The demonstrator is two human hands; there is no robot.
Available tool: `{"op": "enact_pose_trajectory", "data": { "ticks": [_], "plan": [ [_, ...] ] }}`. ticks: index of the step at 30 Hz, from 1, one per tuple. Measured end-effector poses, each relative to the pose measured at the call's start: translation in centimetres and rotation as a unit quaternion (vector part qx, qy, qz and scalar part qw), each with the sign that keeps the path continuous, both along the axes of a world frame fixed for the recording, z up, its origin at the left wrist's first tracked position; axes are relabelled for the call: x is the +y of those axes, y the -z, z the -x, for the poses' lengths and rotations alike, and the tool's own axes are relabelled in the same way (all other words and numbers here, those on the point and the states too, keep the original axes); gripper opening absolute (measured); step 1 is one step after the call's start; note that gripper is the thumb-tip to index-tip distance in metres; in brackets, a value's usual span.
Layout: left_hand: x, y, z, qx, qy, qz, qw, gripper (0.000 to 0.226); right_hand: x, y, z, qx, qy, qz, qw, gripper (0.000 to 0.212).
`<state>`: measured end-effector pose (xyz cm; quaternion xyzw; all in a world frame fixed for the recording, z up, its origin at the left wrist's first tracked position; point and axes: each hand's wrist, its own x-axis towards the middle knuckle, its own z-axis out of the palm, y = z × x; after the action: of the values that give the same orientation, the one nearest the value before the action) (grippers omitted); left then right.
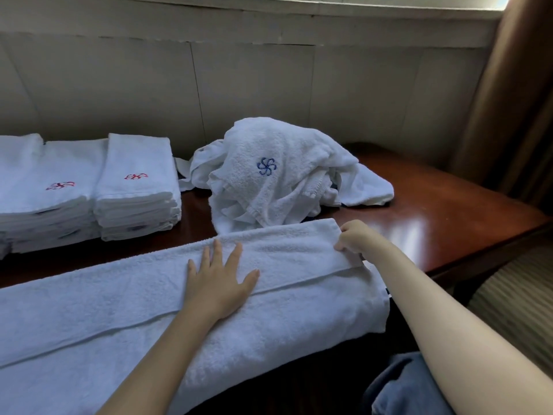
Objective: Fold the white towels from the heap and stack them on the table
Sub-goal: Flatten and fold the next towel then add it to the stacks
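Observation:
A long white towel (125, 313) lies folded lengthwise across the near edge of the dark wooden table (443, 205). My left hand (218, 283) presses flat on its middle with the fingers spread. My right hand (356, 236) pinches the towel's far right corner. Behind it sits the heap of crumpled white towels (284, 178), the top one bearing a blue embroidered mark. At the back left stand two stacks of folded towels (137, 187) with red marks, the second stack (45, 193) further left.
A beige panelled wall runs behind the table. A brown curtain (508, 100) hangs at the right. A striped cushioned seat (514, 304) stands beside the table's right edge. Bare tabletop shows to the right of the heap.

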<state>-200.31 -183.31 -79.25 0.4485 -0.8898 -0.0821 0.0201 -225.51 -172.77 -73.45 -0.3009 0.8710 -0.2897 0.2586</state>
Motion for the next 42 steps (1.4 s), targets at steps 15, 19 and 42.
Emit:
{"op": "enact_pose_trajectory", "data": {
  "ticks": [15,19,42],
  "plan": [
    [2.5,-0.7,-1.1,0.077,0.024,0.119,0.990,0.062,0.3,0.9,1.5,0.088,0.060,-0.005,0.994,0.026],
    [2.1,-0.5,-1.3,0.038,0.037,0.033,0.998,0.071,0.2,0.9,0.7,0.148,0.063,-0.081,0.984,0.051],
    [-5.6,-2.3,-20.8,-0.052,-0.208,-0.044,0.976,0.059,-9.4,4.5,-22.0,0.352,-0.344,0.083,0.867,0.061]
  ]
}}
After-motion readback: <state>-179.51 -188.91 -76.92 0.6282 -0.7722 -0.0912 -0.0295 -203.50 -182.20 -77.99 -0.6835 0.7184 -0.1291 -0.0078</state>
